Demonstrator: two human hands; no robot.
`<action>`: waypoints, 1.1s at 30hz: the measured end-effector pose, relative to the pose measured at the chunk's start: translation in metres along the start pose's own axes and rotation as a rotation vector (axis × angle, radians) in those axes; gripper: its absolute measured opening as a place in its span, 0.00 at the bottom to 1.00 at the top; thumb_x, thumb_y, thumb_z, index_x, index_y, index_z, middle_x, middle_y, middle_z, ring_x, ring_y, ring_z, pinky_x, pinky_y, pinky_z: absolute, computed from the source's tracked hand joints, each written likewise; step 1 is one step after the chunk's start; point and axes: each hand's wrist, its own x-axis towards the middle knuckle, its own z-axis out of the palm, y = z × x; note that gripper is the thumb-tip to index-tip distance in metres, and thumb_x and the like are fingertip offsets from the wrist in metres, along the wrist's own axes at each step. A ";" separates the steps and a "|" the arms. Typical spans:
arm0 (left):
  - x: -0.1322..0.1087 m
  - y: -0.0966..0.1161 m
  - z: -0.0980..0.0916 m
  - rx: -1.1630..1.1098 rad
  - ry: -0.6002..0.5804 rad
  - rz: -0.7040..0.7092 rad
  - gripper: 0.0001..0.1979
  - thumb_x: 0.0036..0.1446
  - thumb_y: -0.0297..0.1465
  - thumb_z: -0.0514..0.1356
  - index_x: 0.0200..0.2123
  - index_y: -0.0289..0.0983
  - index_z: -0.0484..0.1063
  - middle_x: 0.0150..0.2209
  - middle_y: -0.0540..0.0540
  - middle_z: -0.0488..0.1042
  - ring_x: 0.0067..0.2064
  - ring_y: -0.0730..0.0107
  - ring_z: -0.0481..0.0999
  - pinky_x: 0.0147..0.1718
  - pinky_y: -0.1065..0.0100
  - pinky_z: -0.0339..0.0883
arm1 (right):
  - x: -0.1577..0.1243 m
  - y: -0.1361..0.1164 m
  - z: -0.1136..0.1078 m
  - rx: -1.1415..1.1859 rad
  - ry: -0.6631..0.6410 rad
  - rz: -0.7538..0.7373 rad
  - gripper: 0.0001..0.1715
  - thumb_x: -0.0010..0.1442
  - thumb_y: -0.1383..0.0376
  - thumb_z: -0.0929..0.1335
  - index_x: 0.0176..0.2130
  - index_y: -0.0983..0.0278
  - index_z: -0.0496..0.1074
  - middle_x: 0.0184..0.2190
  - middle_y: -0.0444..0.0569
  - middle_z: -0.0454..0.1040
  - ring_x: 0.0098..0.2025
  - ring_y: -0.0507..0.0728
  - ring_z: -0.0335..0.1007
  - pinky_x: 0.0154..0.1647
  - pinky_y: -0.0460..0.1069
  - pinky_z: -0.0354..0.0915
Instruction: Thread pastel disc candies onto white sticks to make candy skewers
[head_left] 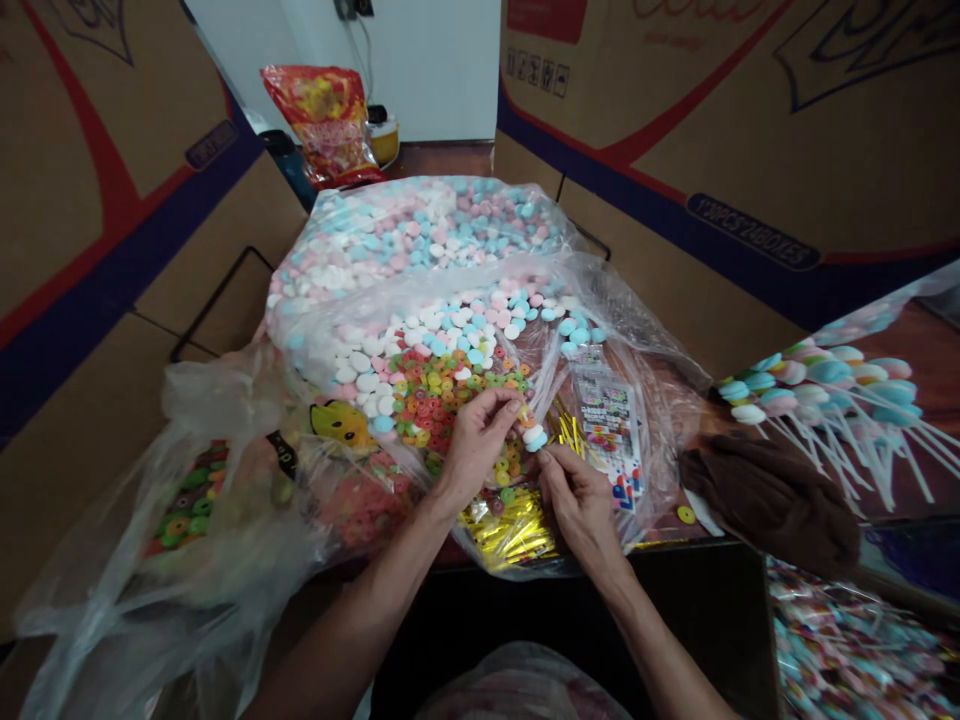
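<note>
Between my hands is a short candy skewer (534,438), with white and light-blue round candies and an orange piece above them. My left hand (480,435) pinches at its upper end, thumb against forefinger. At the lower end my right hand (577,490) has thumb and forefinger closed on it; the exact grip point is too small to see. Under the hands lie loose gummy rings (427,405) in red, orange, yellow and green. Gold twist ties (514,535) are heaped below, and printed clear packets (604,420) lie right of my right hand.
A big plastic bag of pastel candies (427,220) spreads behind. Cardboard boxes (675,170) wall both sides. On the right are finished-looking candy sticks (832,390) and a brown cloth (772,495). Another clear bag (217,500) sits left; a red packet (322,120) stands at the back.
</note>
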 end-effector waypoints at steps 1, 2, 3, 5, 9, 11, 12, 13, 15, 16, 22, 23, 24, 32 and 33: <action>0.000 0.000 0.000 0.007 0.002 0.004 0.11 0.55 0.38 0.63 0.34 0.36 0.74 0.26 0.52 0.71 0.27 0.76 0.69 0.27 0.73 0.65 | 0.000 0.000 0.000 -0.010 -0.006 -0.002 0.17 0.66 0.57 0.64 0.29 0.63 0.69 0.19 0.39 0.57 0.22 0.50 0.51 0.22 0.46 0.51; 0.000 0.000 0.000 0.016 0.002 0.006 0.11 0.56 0.38 0.63 0.34 0.36 0.74 0.26 0.52 0.70 0.27 0.76 0.69 0.27 0.73 0.65 | 0.000 -0.001 0.000 -0.021 -0.013 -0.003 0.17 0.66 0.57 0.64 0.30 0.63 0.69 0.19 0.39 0.56 0.22 0.50 0.51 0.22 0.45 0.50; 0.000 0.000 0.000 0.026 0.001 0.008 0.11 0.56 0.38 0.63 0.34 0.35 0.73 0.26 0.52 0.70 0.27 0.76 0.69 0.27 0.73 0.65 | -0.001 -0.001 0.000 -0.032 -0.018 -0.004 0.16 0.66 0.57 0.64 0.30 0.63 0.69 0.19 0.39 0.56 0.22 0.50 0.51 0.22 0.45 0.50; 0.001 -0.001 -0.001 0.048 -0.007 0.011 0.10 0.56 0.37 0.62 0.34 0.35 0.73 0.26 0.52 0.71 0.26 0.76 0.69 0.27 0.73 0.65 | -0.001 -0.002 0.000 -0.046 -0.021 -0.006 0.16 0.67 0.58 0.63 0.30 0.63 0.69 0.19 0.39 0.56 0.22 0.50 0.51 0.22 0.45 0.50; -0.001 -0.003 -0.001 0.200 -0.065 0.090 0.06 0.58 0.34 0.60 0.34 0.37 0.71 0.27 0.53 0.70 0.27 0.75 0.68 0.29 0.73 0.64 | -0.001 -0.002 0.000 -0.062 0.009 -0.017 0.16 0.67 0.58 0.63 0.30 0.63 0.68 0.20 0.39 0.55 0.22 0.50 0.50 0.22 0.45 0.49; -0.003 -0.005 -0.001 0.351 -0.088 0.197 0.04 0.59 0.31 0.58 0.33 0.37 0.70 0.29 0.52 0.70 0.30 0.74 0.69 0.32 0.73 0.63 | -0.001 -0.001 0.000 -0.061 0.024 -0.019 0.16 0.67 0.58 0.63 0.29 0.63 0.67 0.19 0.38 0.55 0.22 0.50 0.50 0.22 0.45 0.49; -0.004 -0.005 0.000 0.413 -0.094 0.244 0.04 0.60 0.30 0.57 0.33 0.37 0.70 0.30 0.52 0.71 0.32 0.74 0.69 0.33 0.73 0.63 | -0.001 -0.001 0.001 -0.060 0.029 -0.019 0.17 0.67 0.58 0.63 0.29 0.63 0.67 0.19 0.38 0.55 0.22 0.49 0.50 0.22 0.45 0.49; -0.005 -0.006 0.000 0.455 -0.099 0.272 0.04 0.61 0.30 0.57 0.33 0.37 0.70 0.30 0.52 0.71 0.33 0.74 0.69 0.34 0.73 0.63 | -0.001 -0.001 0.001 -0.061 0.033 -0.020 0.17 0.67 0.58 0.63 0.28 0.62 0.66 0.19 0.38 0.54 0.22 0.49 0.50 0.23 0.45 0.50; -0.007 -0.008 0.000 0.478 -0.101 0.264 0.06 0.62 0.31 0.56 0.35 0.38 0.71 0.30 0.51 0.72 0.33 0.73 0.70 0.34 0.73 0.63 | -0.001 0.000 0.001 -0.069 0.048 -0.026 0.18 0.68 0.58 0.62 0.28 0.62 0.65 0.19 0.38 0.55 0.22 0.49 0.50 0.23 0.45 0.50; -0.008 -0.008 0.000 0.477 -0.097 0.244 0.06 0.63 0.32 0.56 0.36 0.38 0.72 0.30 0.51 0.72 0.33 0.73 0.70 0.33 0.73 0.64 | -0.001 -0.001 0.002 -0.075 0.057 -0.029 0.18 0.68 0.58 0.62 0.27 0.62 0.64 0.19 0.38 0.55 0.22 0.49 0.51 0.24 0.45 0.51; -0.013 -0.009 0.002 0.568 -0.196 0.373 0.13 0.67 0.34 0.51 0.37 0.37 0.73 0.34 0.47 0.76 0.36 0.71 0.73 0.37 0.71 0.66 | 0.000 0.000 0.002 -0.079 0.119 -0.024 0.20 0.68 0.57 0.62 0.25 0.61 0.61 0.19 0.38 0.58 0.23 0.50 0.54 0.26 0.46 0.54; -0.013 -0.008 0.002 0.572 -0.223 0.396 0.13 0.67 0.34 0.51 0.37 0.37 0.73 0.35 0.47 0.76 0.37 0.71 0.74 0.38 0.71 0.66 | 0.000 0.000 0.002 -0.069 0.132 -0.013 0.20 0.68 0.57 0.62 0.26 0.61 0.62 0.20 0.38 0.60 0.23 0.50 0.55 0.26 0.46 0.54; -0.013 -0.007 0.003 0.565 -0.245 0.407 0.13 0.67 0.33 0.51 0.37 0.37 0.73 0.35 0.46 0.77 0.38 0.71 0.74 0.39 0.71 0.66 | 0.000 0.000 0.002 -0.059 0.144 -0.003 0.19 0.68 0.57 0.62 0.26 0.61 0.62 0.20 0.39 0.61 0.23 0.50 0.56 0.26 0.46 0.55; -0.003 -0.012 -0.002 0.386 -0.084 0.242 0.08 0.61 0.33 0.58 0.39 0.38 0.76 0.39 0.47 0.80 0.40 0.69 0.78 0.41 0.69 0.71 | -0.001 -0.009 -0.002 -0.135 -0.003 -0.021 0.14 0.68 0.60 0.61 0.33 0.62 0.69 0.23 0.41 0.66 0.26 0.51 0.62 0.29 0.45 0.58; -0.002 -0.012 -0.003 0.373 -0.064 0.232 0.09 0.61 0.34 0.59 0.39 0.38 0.76 0.40 0.47 0.80 0.41 0.68 0.78 0.42 0.69 0.71 | -0.001 -0.009 -0.002 -0.154 -0.014 -0.028 0.13 0.67 0.60 0.61 0.35 0.63 0.70 0.23 0.41 0.66 0.26 0.51 0.62 0.29 0.45 0.58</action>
